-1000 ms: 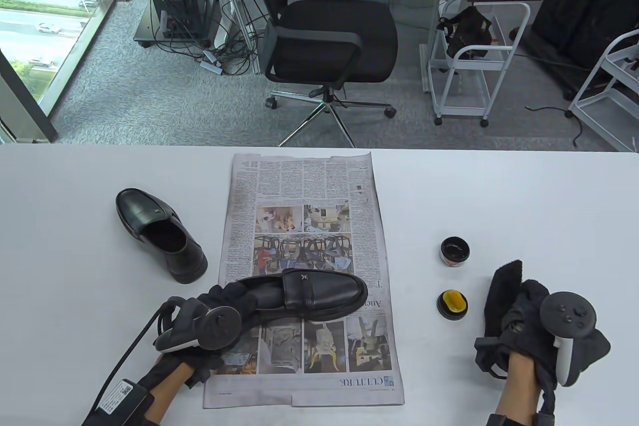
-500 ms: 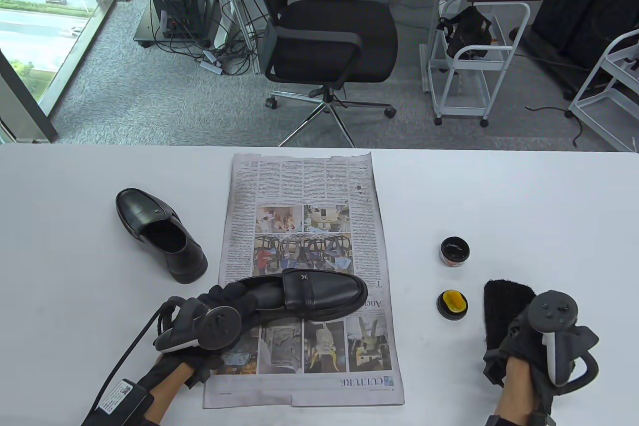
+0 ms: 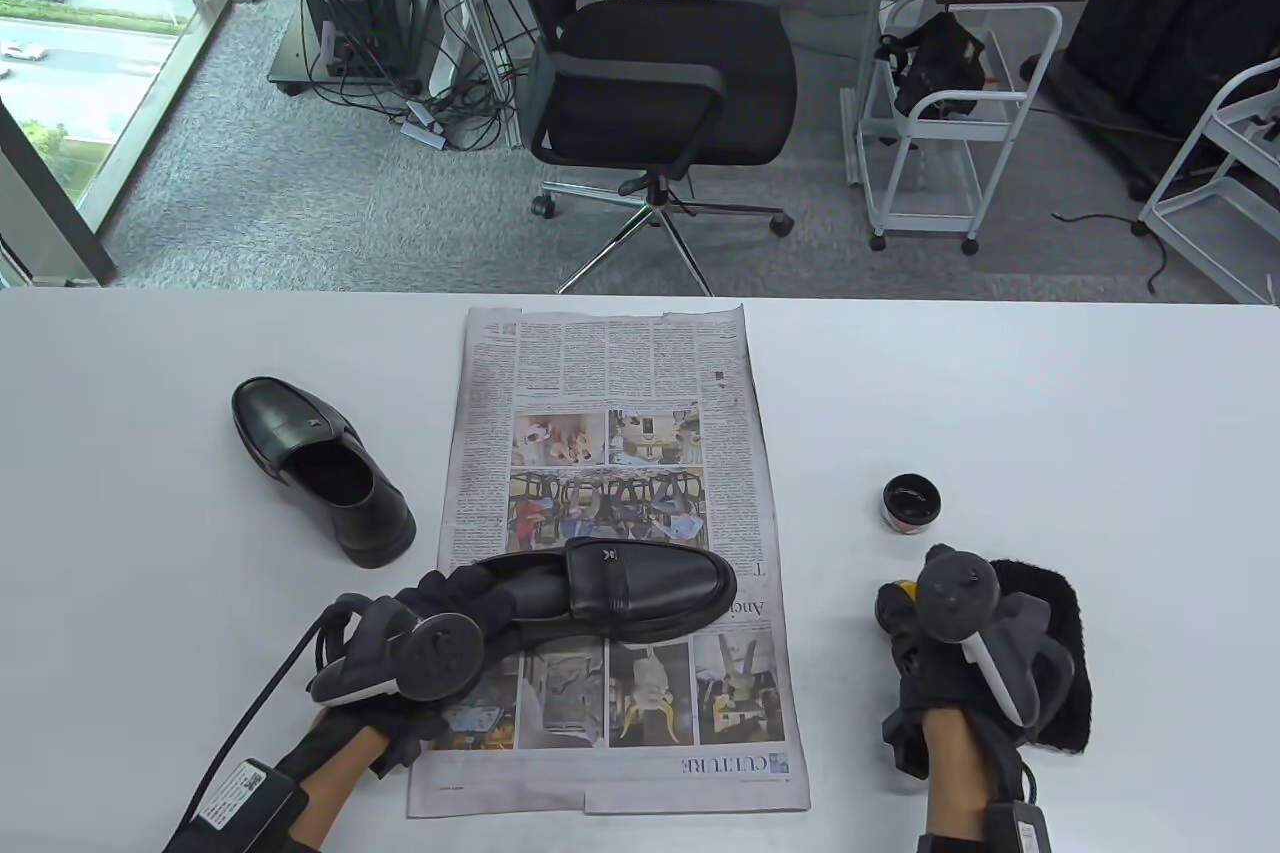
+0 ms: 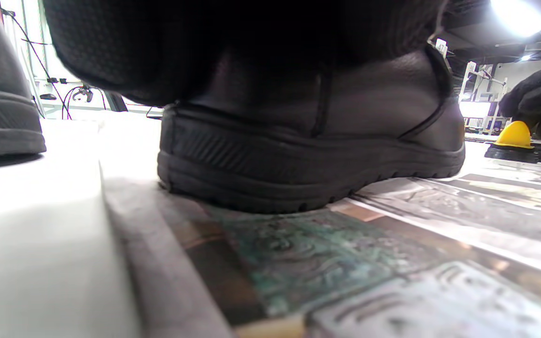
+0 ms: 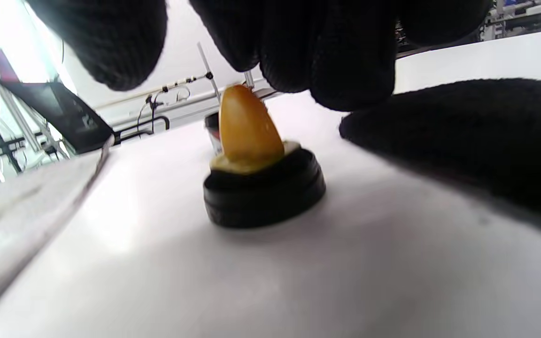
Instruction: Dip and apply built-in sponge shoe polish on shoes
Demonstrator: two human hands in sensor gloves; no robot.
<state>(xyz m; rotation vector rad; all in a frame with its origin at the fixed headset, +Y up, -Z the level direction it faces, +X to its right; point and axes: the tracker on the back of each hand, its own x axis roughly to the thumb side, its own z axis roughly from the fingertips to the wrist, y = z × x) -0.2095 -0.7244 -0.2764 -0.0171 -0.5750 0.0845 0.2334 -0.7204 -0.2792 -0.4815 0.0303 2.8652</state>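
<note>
A black loafer [image 3: 640,588] lies on its sole on the newspaper [image 3: 600,393]. My left hand [image 3: 460,603] grips its heel end; the heel fills the left wrist view [image 4: 298,155]. The yellow sponge on its black lid [image 3: 903,593] stands right of the paper. My right hand [image 3: 900,618] hovers over it with fingers spread. In the right wrist view my fingertips [image 5: 341,61] hang just above the sponge [image 5: 247,131]; I cannot tell if they touch it. The open polish jar [image 3: 911,501] stands just beyond. A second black loafer [image 3: 320,468] lies left of the paper.
A black cloth [image 3: 1055,653] lies flat on the table right of my right hand, also in the right wrist view [image 5: 467,136]. An office chair [image 3: 650,63] and white carts [image 3: 940,123] stand beyond the table's far edge.
My right hand laid the black cloth down on the table, let go of it and moved left over the sponge lid. The left hand and shoe stayed still.
</note>
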